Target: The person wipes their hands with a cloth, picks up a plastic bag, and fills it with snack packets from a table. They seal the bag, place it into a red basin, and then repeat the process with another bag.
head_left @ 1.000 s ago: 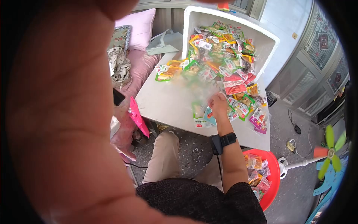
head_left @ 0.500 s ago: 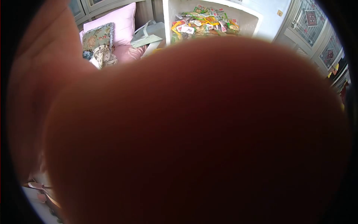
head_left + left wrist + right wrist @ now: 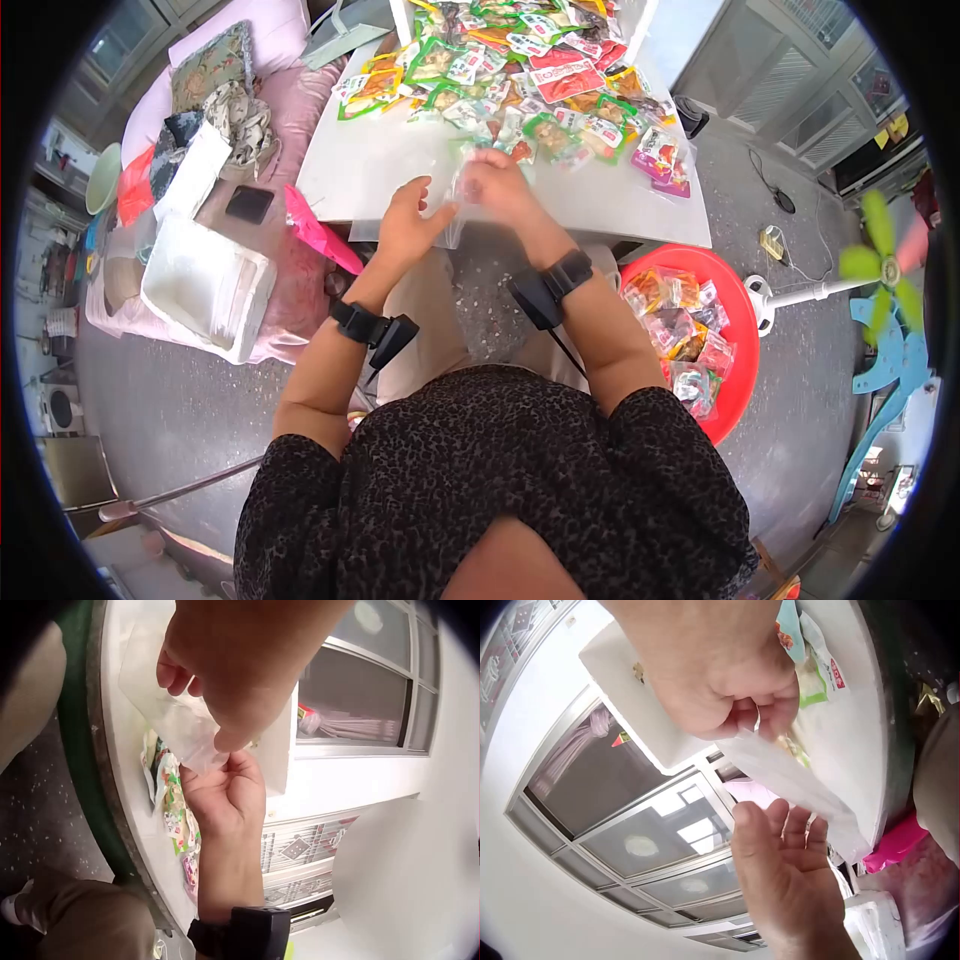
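Observation:
A clear plastic bag (image 3: 795, 780) stretches between my two hands, over the near edge of the white table (image 3: 345, 180). My right hand (image 3: 497, 188) pinches the bag's edge between thumb and fingers, its fingertips partly hidden in the right wrist view. My left hand (image 3: 412, 225) is beside the bag, thumb and fingers spread apart; in the right wrist view its fingers (image 3: 799, 825) lie loosely against the film. Just beyond the hands, many small colourful sealed food packets (image 3: 545, 135) are heaped on the table.
A white foam box (image 3: 641, 697) stands at the table's far side, its packets spilling forward. On the right, a red basin (image 3: 745, 375) holds bagged packets, with a fan (image 3: 888, 268) beyond. A smaller foam box (image 3: 205, 290), phone (image 3: 250, 204) and pink bag (image 3: 325, 232) lie left.
A large hand close to the head camera has gone from view. The head view now tilts lower, and both hands have come together at the clear bag over the table edge.

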A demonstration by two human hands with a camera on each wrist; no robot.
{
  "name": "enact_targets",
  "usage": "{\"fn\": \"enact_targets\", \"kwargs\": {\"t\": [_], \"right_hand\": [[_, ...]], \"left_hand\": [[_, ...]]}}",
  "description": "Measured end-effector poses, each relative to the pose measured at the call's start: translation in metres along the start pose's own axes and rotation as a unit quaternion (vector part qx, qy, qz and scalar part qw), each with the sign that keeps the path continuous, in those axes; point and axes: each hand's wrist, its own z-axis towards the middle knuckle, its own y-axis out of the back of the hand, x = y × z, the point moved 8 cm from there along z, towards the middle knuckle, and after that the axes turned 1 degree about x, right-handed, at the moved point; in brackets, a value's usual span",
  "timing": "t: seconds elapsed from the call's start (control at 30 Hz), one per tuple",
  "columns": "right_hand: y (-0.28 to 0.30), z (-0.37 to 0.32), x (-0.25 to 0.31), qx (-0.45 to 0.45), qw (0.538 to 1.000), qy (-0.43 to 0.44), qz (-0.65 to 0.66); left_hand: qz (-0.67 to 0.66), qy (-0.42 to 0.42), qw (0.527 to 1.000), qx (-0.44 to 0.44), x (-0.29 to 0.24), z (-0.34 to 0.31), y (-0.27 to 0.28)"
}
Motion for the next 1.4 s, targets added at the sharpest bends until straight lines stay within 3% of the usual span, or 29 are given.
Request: {"fn": "enact_targets", "kwargs": {"t": [0.03,0.23,0.37,0.5,0.7,1.03,1.2,1.33,1.4], "right_hand": [[-0.005,-0.003,-0.007,0.006,1.0,-0.014,-0.001],[-0.011,-0.004,-0.029,0.002,0.999,-0.03,-0.009],[-0.008,-0.003,-0.03,-0.014,0.996,-0.027,-0.086],[-0.02,-0.001,-0.029,0.007,0.995,0.008,-0.103],[-0.023,0.002,-0.031,-0.017,0.994,-0.004,-0.104],[-0.026,-0.001,-0.029,0.017,0.997,-0.01,-0.068],[-0.013,-0.005,-0.021,-0.028,0.989,0.043,-0.138],[-0.018,-0.009,-0.013,-0.043,0.984,0.075,-0.158],[-0.018,-0.013,-0.009,-0.066,0.98,0.087,-0.168]], "left_hand": [[0.001,0.03,1.0,0.001,0.01,-0.005,-0.01],[0.02,0.031,0.998,0.059,0.027,-0.01,-0.024],[0.051,-0.039,0.997,-0.042,0.03,-0.013,-0.022],[0.107,0.057,0.992,0.029,0.013,-0.015,-0.022],[0.16,0.06,0.982,0.085,0.018,-0.013,-0.025],[0.023,0.079,0.997,-0.005,0.018,-0.026,-0.017],[0.127,-0.124,0.961,-0.21,-0.016,-0.033,0.007],[0.113,-0.159,0.952,-0.237,-0.026,-0.045,0.007],[0.123,-0.147,0.96,-0.207,-0.02,-0.042,-0.001]]}}
